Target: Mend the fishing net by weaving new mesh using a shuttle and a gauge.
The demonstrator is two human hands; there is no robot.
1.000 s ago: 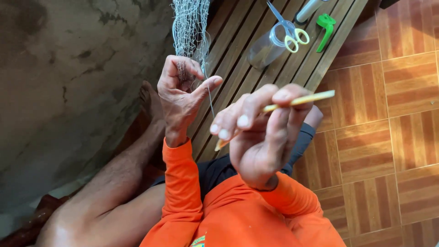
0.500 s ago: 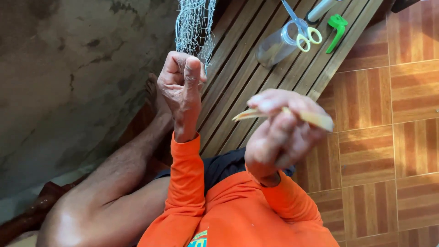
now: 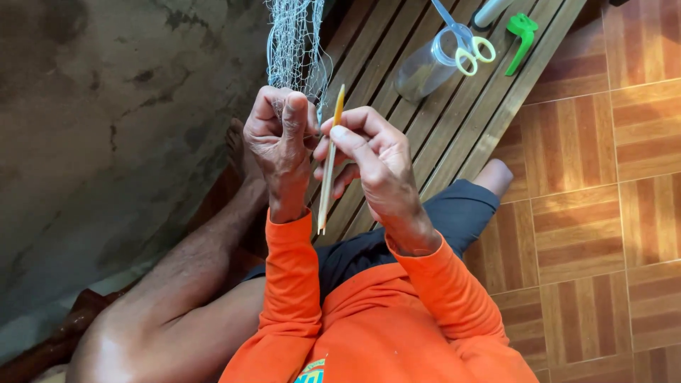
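My left hand (image 3: 279, 138) is closed around the lower edge of a pale fishing net (image 3: 294, 42) that hangs down from the top of the view. Right beside it, my right hand (image 3: 372, 159) pinches a thin yellow netting needle (image 3: 329, 162), which stands nearly upright with its tip at the net. The two hands almost touch. Both arms wear orange sleeves.
A slatted wooden bench (image 3: 425, 120) runs behind the hands. On it lie a clear plastic jar (image 3: 421, 69), scissors with pale yellow handles (image 3: 468, 44) and a green plastic tool (image 3: 520, 39). A rough concrete wall is at the left, brown tiled floor at the right. My bare leg stretches lower left.
My right hand has swung from the right in to the left hand. The needle has turned from lying crosswise to standing upright at the net. My left hand has closed on the net.
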